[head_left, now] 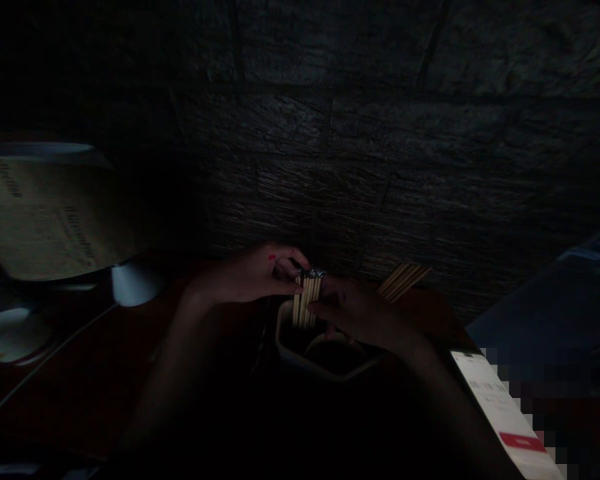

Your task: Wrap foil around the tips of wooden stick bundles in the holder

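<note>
The picture is very dark. A bundle of pale chopsticks (306,303) stands nearly upright between my hands, its upper ends dark and shiny. My left hand (275,273) reaches from the left, with thumb and fingers closed at the upper part of the bundle. Lower on the right side, my right hand (350,310) is closed around the same sticks, its thumb across them. Under the bundle is an angular container (325,373) with a rounded rim inside it; the sticks' lower ends fade into its shadow. More chopsticks (404,282) slant up behind my right hand.
A brick-patterned wall (300,167) rises behind the dark reddish table (80,393). At left are a large shade with printed lettering (55,213), a white cone-shaped piece (136,285), a pale bowl (10,337) and a cable (45,360). A lit phone (500,407) lies at right.
</note>
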### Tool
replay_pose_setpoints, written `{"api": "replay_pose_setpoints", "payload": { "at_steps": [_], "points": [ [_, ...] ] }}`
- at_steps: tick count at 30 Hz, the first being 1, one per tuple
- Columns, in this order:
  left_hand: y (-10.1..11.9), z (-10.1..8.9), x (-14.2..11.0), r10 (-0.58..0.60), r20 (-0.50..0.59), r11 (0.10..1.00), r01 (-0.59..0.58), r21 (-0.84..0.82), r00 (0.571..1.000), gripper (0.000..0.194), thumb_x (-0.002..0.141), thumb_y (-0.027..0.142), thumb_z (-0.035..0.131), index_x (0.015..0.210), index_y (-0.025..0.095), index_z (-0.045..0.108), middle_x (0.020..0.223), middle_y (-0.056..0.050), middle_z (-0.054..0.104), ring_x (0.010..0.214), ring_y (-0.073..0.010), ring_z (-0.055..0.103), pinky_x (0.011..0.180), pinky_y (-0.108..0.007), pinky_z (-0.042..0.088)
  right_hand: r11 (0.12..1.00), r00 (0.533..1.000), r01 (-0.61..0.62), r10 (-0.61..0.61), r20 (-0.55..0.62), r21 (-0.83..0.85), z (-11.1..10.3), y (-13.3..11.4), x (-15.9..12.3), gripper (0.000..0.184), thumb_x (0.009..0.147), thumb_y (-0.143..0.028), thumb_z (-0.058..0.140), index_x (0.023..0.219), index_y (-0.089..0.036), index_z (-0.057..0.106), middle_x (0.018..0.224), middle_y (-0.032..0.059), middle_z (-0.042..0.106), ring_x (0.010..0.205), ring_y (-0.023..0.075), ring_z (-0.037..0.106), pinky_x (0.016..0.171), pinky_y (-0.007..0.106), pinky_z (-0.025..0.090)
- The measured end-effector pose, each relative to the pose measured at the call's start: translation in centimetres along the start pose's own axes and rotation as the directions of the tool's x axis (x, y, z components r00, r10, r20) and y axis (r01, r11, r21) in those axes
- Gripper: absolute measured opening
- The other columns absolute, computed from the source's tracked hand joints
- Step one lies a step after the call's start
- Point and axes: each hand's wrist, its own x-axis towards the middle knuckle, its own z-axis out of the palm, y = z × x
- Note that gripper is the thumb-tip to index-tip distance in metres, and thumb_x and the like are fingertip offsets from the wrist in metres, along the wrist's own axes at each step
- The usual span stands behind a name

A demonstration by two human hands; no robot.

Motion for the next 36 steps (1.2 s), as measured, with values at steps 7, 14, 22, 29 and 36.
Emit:
{"api": "replay_pose_setpoints", "payload": {
  "at_steps": [7,14,22,29,36],
  "points": [
    [-0.23,-0.25,-0.07,-0.013,-0.016,0.999,0.014,0.047,1.000,0.028,0.081,0.026,0.069,0.108,0.017,0.065,0.093,-0.005,0.077,0.089,-0.0197,0.073,0.073,-0.027,0.054,1.000,1.000,-0.002,0.002,-0.009,-0.027,-0.03,-0.39,0.19,0.016,0.092,-0.024,0.055,0.102,-0.015,0.063,0.059,-0.0020,0.063,0.044,0.0086,0.056,0.039,0.016,0.040],
    [-0.37,-0.18,-0.11,-0.029,-0.025,0.999,0.030,0.042,0.999,0.032,0.080,0.029,0.071,0.109,0.017,0.067,0.093,-0.005,0.077,0.088,-0.0212,0.073,0.072,-0.028,0.054,1.000,1.000,-0.001,0.001,-0.001,-0.018,0.03,-0.42,0.06,0.021,0.093,-0.025,0.053,0.110,-0.015,0.063,0.059,-0.0017,0.064,0.042,0.0085,0.055,0.038,0.016,0.041],
    [-0.35,0.03,0.11,-0.048,-0.043,0.999,0.049,0.016,0.998,0.030,0.078,0.028,0.071,0.105,0.017,0.067,0.091,-0.004,0.078,0.086,-0.0209,0.074,0.071,-0.027,0.054,0.997,0.999,0.042,-0.044,-0.019,-0.060,0.23,-0.10,0.17,0.021,0.093,-0.028,0.053,0.105,-0.016,0.065,0.062,0.0001,0.067,0.047,0.0102,0.059,0.044,0.019,0.042],
    [-0.62,0.21,0.30,-0.038,-0.034,0.998,0.039,0.040,0.999,0.027,0.081,0.026,0.069,0.106,0.017,0.067,0.093,-0.004,0.078,0.088,-0.0199,0.074,0.072,-0.026,0.054,0.999,0.999,0.032,-0.033,-0.022,-0.029,0.41,0.14,0.22,0.020,0.092,-0.028,0.053,0.104,-0.015,0.064,0.060,-0.0012,0.064,0.045,0.0098,0.057,0.040,0.018,0.041],
    [-0.74,0.17,0.41,-0.017,-0.042,0.997,0.020,0.072,0.999,0.028,0.081,0.028,0.069,0.107,0.017,0.067,0.093,-0.004,0.077,0.089,-0.0197,0.072,0.072,-0.026,0.053,0.999,0.999,0.043,-0.043,-0.013,-0.023,0.28,0.11,0.27,0.020,0.092,-0.025,0.053,0.105,-0.015,0.064,0.060,-0.0015,0.063,0.045,0.0093,0.057,0.040,0.017,0.041]
  ]
}}
